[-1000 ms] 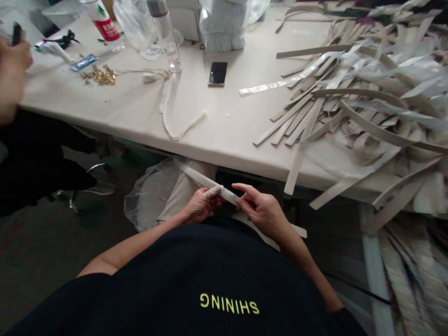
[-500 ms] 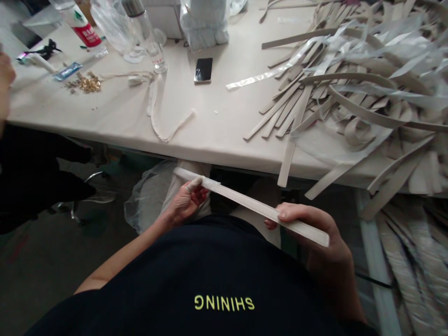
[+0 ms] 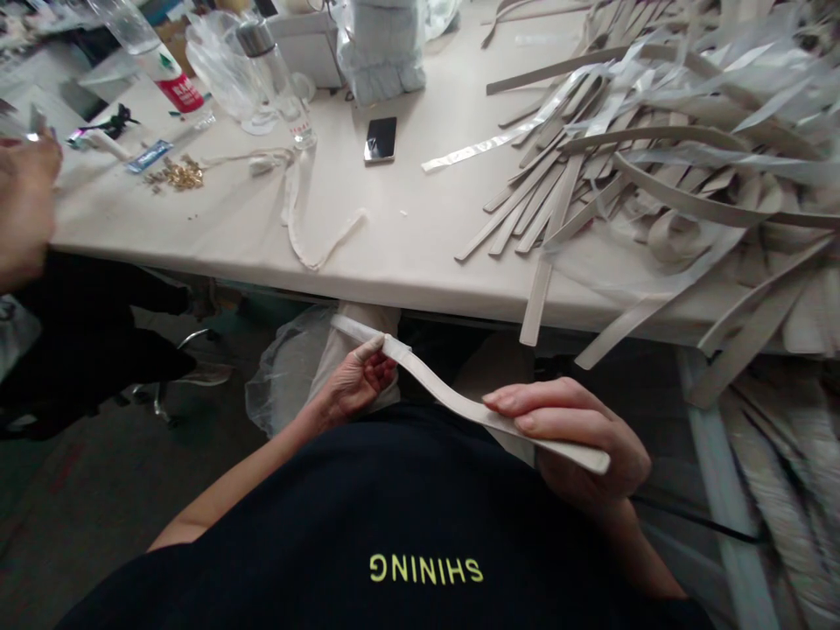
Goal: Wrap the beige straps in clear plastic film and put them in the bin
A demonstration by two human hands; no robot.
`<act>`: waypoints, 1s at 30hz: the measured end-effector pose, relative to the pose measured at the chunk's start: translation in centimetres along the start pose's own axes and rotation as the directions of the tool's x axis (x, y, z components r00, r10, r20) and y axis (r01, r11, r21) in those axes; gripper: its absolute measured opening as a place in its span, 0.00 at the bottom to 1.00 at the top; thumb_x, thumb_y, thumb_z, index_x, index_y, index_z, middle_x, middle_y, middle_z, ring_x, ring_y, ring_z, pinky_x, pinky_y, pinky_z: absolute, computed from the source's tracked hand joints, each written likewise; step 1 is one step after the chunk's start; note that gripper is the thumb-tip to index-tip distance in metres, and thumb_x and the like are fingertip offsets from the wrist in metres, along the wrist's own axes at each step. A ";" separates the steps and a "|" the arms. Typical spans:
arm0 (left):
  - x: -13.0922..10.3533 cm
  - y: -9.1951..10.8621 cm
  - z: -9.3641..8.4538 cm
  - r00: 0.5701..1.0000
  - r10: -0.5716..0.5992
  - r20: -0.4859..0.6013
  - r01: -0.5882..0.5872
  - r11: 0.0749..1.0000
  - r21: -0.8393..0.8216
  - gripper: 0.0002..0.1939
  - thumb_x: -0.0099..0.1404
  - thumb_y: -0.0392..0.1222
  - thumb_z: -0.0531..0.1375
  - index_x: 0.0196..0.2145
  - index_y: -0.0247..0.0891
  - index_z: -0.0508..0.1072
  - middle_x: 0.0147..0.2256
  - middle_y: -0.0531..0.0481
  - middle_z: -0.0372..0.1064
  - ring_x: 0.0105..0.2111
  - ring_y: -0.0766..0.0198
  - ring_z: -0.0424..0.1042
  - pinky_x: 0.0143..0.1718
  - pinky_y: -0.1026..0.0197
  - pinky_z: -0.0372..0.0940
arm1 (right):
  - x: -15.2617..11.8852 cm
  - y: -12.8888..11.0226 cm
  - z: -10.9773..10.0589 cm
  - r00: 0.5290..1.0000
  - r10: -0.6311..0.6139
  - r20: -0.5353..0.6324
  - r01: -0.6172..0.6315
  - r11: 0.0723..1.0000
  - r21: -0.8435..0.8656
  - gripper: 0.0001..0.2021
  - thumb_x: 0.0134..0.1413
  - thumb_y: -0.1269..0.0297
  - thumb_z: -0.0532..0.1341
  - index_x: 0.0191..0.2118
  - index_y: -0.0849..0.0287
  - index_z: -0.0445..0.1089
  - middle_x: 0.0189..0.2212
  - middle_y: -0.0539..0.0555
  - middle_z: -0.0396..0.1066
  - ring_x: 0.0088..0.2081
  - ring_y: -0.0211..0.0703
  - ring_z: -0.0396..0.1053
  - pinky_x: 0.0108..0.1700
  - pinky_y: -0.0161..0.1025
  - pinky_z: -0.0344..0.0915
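Observation:
A pale strap (image 3: 446, 392) spans my two hands in front of my dark shirt, below the table's front edge. Toward its left end, my left hand (image 3: 362, 374) pinches it between thumb and fingers, where a whitish wrapping covers the strap. The fingers of my right hand (image 3: 577, 433) are closed on the strap near its right end, which sticks out past them. Between the hands the strap bends in a shallow curve. A large pile of similar grey-beige straps (image 3: 656, 149) with clear plastic film lies on the table at the right.
On the table (image 3: 394, 262) are a phone (image 3: 381, 140), a glass bottle (image 3: 282, 83), a red-labelled bottle (image 3: 176, 86), small gold pieces (image 3: 185, 173) and a white cord (image 3: 295, 232). Another person's hand (image 3: 26, 201) is at the far left. A metal table leg (image 3: 715, 472) stands at the right.
The strap was straight and is now bent between my hands. My right hand has shifted slightly left and its fingers have moved over the strap. The other person's hand has come further into view.

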State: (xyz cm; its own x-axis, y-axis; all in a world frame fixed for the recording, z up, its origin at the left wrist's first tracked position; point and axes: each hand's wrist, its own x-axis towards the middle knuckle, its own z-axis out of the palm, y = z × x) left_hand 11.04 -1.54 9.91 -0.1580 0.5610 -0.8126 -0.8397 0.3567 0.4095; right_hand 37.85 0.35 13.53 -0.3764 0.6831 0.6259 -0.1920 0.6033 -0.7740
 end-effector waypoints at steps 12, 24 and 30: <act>-0.9 0.0 0.1 0.997 -0.061 0.047 0.059 0.998 0.031 0.13 0.74 0.32 0.56 0.30 0.31 0.73 0.23 0.51 0.71 0.19 0.69 0.72 0.22 0.68 0.71 | 0.8 -0.3 1.6 0.999 -0.047 0.021 0.044 0.994 0.097 0.12 0.71 0.64 0.60 0.56 0.51 0.71 0.46 0.57 0.79 0.45 0.48 0.80 0.44 0.46 0.81; -1.0 -0.6 0.2 0.986 -0.080 0.144 0.065 0.992 0.105 0.06 0.67 0.31 0.65 0.31 0.31 0.76 0.24 0.51 0.72 0.19 0.72 0.70 0.21 0.72 0.69 | 2.2 -0.6 -0.2 0.979 -0.049 0.199 0.069 0.993 -0.093 0.08 0.71 0.66 0.57 0.51 0.56 0.70 0.39 0.56 0.79 0.39 0.43 0.79 0.38 0.36 0.75; -0.7 -1.7 0.3 0.975 -0.130 0.179 0.092 0.974 0.205 0.10 0.66 0.33 0.67 0.27 0.30 0.76 0.23 0.51 0.72 0.19 0.72 0.70 0.21 0.72 0.68 | 1.4 0.6 1.2 0.982 -0.025 0.188 0.030 0.999 -0.025 0.07 0.72 0.66 0.56 0.51 0.57 0.68 0.39 0.57 0.79 0.41 0.44 0.79 0.40 0.39 0.76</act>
State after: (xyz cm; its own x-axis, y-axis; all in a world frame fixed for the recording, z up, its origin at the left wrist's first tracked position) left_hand 12.73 -2.28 9.91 0.0477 0.6344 -0.7716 -0.7265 0.5521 0.4090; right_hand 36.08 1.16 13.86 -0.5353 0.5785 0.6155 -0.1806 0.6334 -0.7525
